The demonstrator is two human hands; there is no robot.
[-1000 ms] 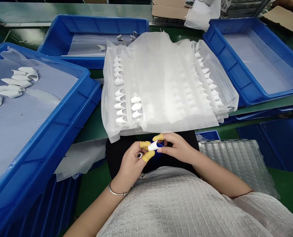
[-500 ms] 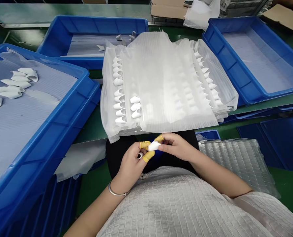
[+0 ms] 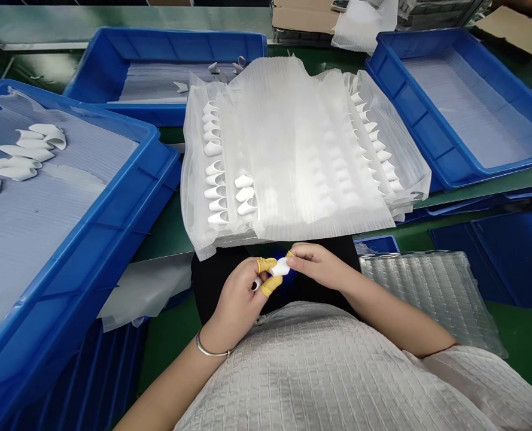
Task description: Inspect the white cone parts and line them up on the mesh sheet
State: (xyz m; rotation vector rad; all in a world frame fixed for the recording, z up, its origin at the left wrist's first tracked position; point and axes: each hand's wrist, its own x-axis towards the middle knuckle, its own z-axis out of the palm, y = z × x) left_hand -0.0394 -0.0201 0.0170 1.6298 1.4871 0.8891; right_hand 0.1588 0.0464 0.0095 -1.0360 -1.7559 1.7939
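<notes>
Above my lap, a small white hollow part (image 3: 279,267) with a slanted end is pinched between both hands. My left hand (image 3: 243,288) wears yellow finger cots and is closed on one end of it; a second white tubular piece (image 3: 257,284) is tucked in its curled fingers. My right hand (image 3: 313,262) holds the other end between thumb and a fingertip in a yellow cot. Just beyond stands a stack of trays under a translucent foam sheet (image 3: 288,179). Rows of similar white parts (image 3: 215,193) show at its left and right sides.
At left, a blue bin (image 3: 126,179) has loose white parts (image 3: 27,157) on a foam liner. Another blue bin (image 3: 158,42) stands behind with a few pieces, and a third lined bin (image 3: 472,108) is at right. Clear ribbed trays (image 3: 427,293) lie low at right.
My right thumb has come in over the end of the white part, and the right fingers are closer together. My left hand stays nearly in place; the view has shifted slightly.
</notes>
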